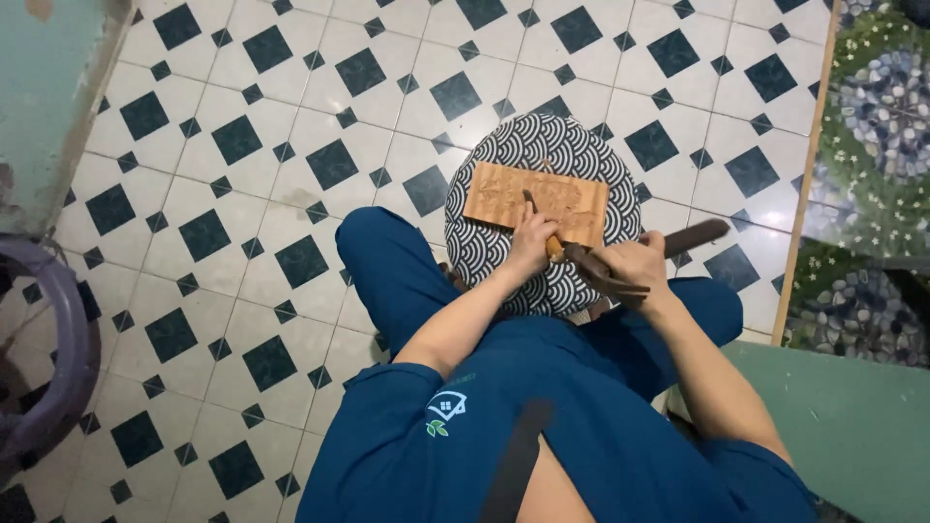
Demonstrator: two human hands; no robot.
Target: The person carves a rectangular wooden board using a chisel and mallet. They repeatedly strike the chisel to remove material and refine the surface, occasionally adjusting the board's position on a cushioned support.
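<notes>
Wooden panel (536,200) on the patterned stool (504,155) is mid-carving: a chisel (539,221) is clamped by the left hand (532,240) at 6 o'clock, a mallet (668,244) gripped by the right hand (635,266), so a measured strike seems called for.

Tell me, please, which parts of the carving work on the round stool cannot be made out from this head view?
- Chisel tip: hidden under the left hand.
- Carved pattern on the wooden board: too small and blurred to read.
- Dark mallet: its middle is covered by the right hand, so the grip is unclear.
- Stool legs: hidden beneath its patterned seat.
- Purple tub: cut off by the left edge.
</notes>
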